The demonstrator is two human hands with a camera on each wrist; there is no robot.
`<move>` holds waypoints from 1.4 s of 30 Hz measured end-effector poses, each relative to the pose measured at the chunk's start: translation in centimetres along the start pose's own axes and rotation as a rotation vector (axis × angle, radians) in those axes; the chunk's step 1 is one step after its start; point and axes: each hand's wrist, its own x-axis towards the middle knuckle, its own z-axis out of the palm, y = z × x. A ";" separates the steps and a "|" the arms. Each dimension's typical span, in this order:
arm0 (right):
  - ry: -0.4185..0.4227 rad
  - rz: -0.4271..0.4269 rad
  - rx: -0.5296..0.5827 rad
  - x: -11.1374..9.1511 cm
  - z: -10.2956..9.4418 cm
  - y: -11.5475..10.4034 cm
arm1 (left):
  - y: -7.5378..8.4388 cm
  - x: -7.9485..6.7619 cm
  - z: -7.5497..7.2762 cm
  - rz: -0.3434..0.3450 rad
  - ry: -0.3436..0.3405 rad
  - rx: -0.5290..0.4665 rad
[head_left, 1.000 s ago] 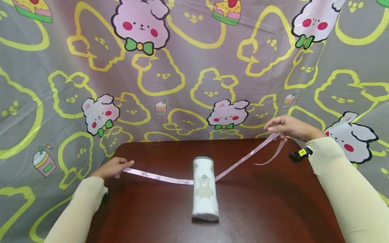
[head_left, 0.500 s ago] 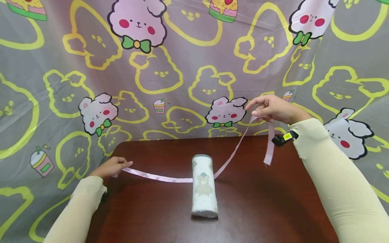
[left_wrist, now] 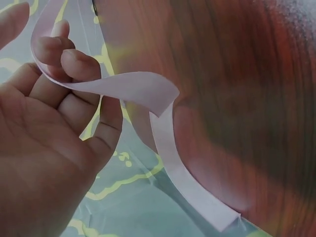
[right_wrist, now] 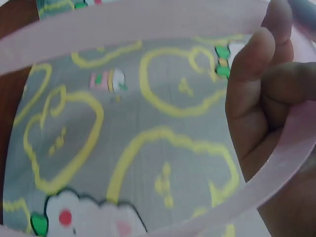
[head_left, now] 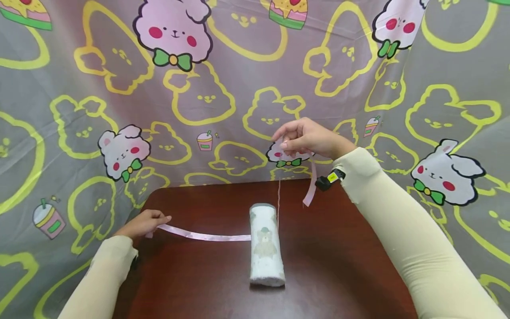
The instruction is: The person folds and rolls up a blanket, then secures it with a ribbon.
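Observation:
A rolled white towel (head_left: 264,261) with a bear print lies lengthwise on the dark wooden table (head_left: 199,274). A pink ribbon (head_left: 205,237) comes out from both sides of the roll; the stretch between is hidden. At the table's left edge my left hand (head_left: 141,223) pinches one end of it; in the left wrist view the ribbon (left_wrist: 128,85) passes over the fingers and a short tail hangs down. Above the roll's far end, my right hand (head_left: 312,138) holds the other end high, its tail dangling below the palm. In the right wrist view the ribbon (right_wrist: 123,29) loops around the fingers.
A grey curtain (head_left: 223,110) with yellow outlines and rabbit faces hangs right behind the table and along both sides. A black wrist device (head_left: 330,179) with a yellow label sits under the right sleeve.
My right hand has moved left and up, bringing its ribbon end from the far right to above the roll. The ribbon there now rises almost straight. The left hand has stayed nearly still.

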 end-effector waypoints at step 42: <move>-0.370 0.068 0.033 11.3 25.9 9.2 | 0.3 0.1 -2.0 0.007 0.036 -0.056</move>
